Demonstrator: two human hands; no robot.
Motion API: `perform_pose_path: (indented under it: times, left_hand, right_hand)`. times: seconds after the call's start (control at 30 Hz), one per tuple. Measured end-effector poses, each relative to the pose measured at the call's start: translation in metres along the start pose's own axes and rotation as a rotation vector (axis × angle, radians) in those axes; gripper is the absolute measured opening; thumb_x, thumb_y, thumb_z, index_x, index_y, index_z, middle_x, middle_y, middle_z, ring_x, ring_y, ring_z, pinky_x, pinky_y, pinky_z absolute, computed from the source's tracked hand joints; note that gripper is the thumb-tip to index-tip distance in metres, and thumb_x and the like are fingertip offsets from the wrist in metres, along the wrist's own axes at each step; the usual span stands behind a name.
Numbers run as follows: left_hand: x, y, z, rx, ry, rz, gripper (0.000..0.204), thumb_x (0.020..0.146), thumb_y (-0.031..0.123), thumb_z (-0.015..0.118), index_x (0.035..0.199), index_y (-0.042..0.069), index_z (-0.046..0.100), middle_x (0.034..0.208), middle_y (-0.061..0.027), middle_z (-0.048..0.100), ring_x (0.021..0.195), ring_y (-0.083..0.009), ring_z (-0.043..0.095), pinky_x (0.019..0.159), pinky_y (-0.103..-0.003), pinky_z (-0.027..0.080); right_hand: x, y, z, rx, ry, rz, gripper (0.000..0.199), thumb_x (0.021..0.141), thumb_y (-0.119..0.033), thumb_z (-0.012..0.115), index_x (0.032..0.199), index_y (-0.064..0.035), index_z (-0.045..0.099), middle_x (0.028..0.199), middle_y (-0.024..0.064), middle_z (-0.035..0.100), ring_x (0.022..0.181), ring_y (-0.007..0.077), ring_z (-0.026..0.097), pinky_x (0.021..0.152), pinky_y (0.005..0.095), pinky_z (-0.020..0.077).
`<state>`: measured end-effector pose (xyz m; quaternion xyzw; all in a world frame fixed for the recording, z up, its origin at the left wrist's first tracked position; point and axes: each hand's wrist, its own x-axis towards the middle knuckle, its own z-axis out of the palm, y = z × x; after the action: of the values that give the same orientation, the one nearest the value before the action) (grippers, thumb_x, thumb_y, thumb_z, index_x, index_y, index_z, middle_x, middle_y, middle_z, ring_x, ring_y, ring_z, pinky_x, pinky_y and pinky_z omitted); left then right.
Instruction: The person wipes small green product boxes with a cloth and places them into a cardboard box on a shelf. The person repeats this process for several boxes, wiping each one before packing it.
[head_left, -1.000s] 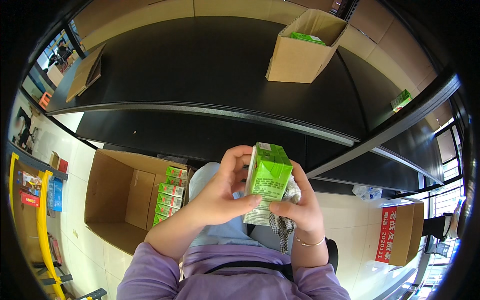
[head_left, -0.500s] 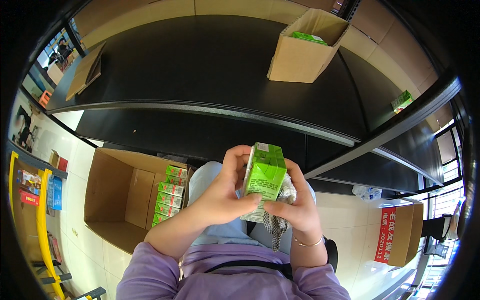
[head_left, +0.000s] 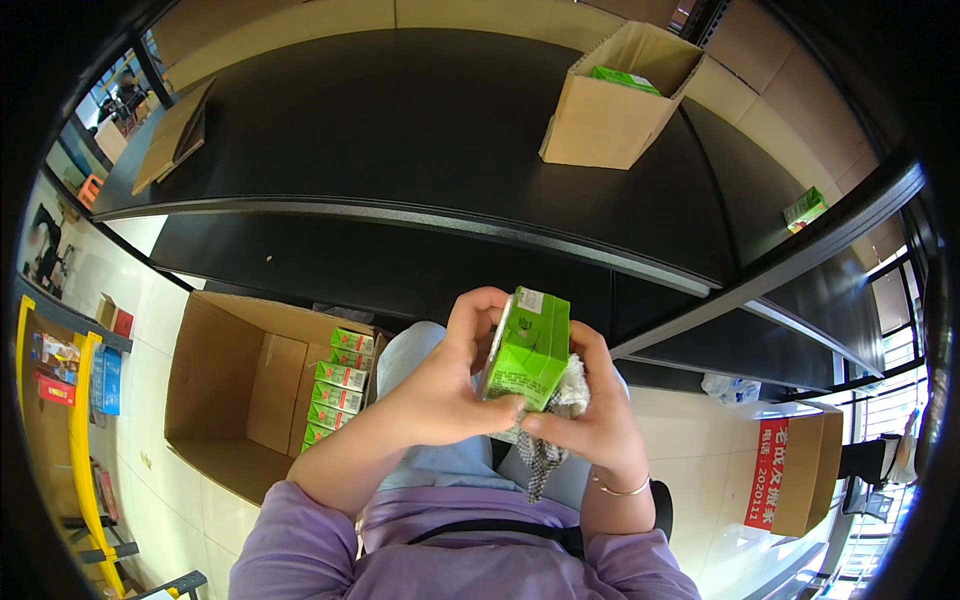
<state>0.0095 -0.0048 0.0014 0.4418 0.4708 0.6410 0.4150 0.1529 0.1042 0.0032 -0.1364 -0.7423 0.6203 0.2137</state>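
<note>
Head view: the left hand [head_left: 440, 385] and right hand [head_left: 585, 420] are both curled tight around a green carton [head_left: 528, 350], held upright in front of the chest, a checked cloth [head_left: 548, 440] tucked under the right palm. Forearms rise from below, bent inward. Lower left, an open cardboard box [head_left: 215, 370] holds stacked green cartons [head_left: 338, 385]. Another box [head_left: 610, 105] sits on the black shelf [head_left: 380, 120].

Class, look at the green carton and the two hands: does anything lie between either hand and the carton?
Left hand: nothing; its fingers lie straight on the green carton. Right hand: a checked cloth is bunched between its palm and the carton, its tail hanging below.
</note>
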Motion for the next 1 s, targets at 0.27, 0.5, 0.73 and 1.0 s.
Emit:
perform_pose_path:
  times: [0.27,0.5,0.73,1.0]
  left_hand:
    - [-0.003,0.002,-0.009,0.100,-0.200,0.175,0.077,0.062,-0.001,0.064,0.126,0.005,0.022,0.114,-0.0127,0.044,0.110,-0.0212,0.045,0.094,-0.033,0.034]
    - [-0.005,0.004,-0.025,0.176,-0.563,0.187,0.086,0.059,-0.002,0.066,0.132,0.003,0.021,0.129,-0.0192,0.033,0.120,-0.0260,0.037,0.096,-0.035,0.032]
    - [-0.006,0.001,-0.024,0.176,-0.541,0.290,0.084,0.062,-0.002,0.063,0.131,-0.001,0.016,0.132,-0.0221,0.026,0.120,-0.0282,0.036,0.097,-0.035,0.030]
    - [-0.015,0.024,-0.019,0.589,-0.213,0.334,0.075,0.063,-0.001,0.062,0.128,0.002,0.024,0.121,-0.0195,0.034,0.112,-0.0306,0.039,0.093,-0.034,0.032]
  right_hand:
    - [-0.006,-0.001,-0.014,0.021,-0.032,-0.065,0.072,0.059,-0.028,0.083,0.112,0.0002,0.044,0.098,0.0089,0.055,0.089,0.0145,0.054,0.078,0.0266,0.0425]
    - [-0.009,-0.023,-0.007,-0.251,-0.082,-0.187,0.089,0.052,-0.023,0.085,0.125,-0.0027,0.039,0.094,0.0122,0.057,0.087,0.0253,0.060,0.073,0.0310,0.0483]
    - [-0.008,-0.022,0.007,-0.348,0.011,-0.205,0.083,0.043,-0.024,0.085,0.116,-0.0015,0.052,0.099,0.0103,0.046,0.089,0.0211,0.051,0.077,0.0290,0.0416]
    - [-0.006,-0.023,0.013,-0.474,0.205,-0.344,0.071,0.047,-0.015,0.085,0.109,-0.0055,0.053,0.100,0.0126,0.045,0.088,0.0248,0.052,0.074,0.0317,0.0453]
